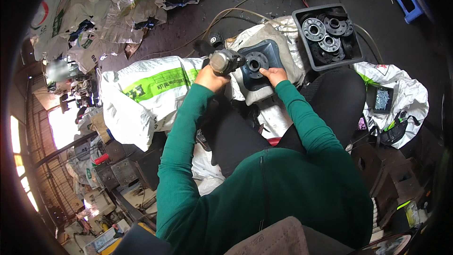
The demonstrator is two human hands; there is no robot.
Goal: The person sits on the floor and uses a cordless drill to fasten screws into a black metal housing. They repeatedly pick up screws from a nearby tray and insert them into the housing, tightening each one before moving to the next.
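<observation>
Left hand [211, 80]: closed around a grey, cylindrical-bodied power tool [225, 61], its front end at the flange. Right hand [275, 76]: fingertips at the lower right rim of a round, dark grey metal flange [255, 63]; I cannot tell whether they grip it. The flange sits on a dark, square-cornered base [271, 51] over beige sacking [288, 58]. Right of this, a grey rectangular plastic bin [336, 65] contains ring-shaped metal parts [329, 43].

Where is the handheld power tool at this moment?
In the head view, the handheld power tool is just left of centre, above the middle, gripped in the left hand, immediately left of the round flanged part.
</observation>
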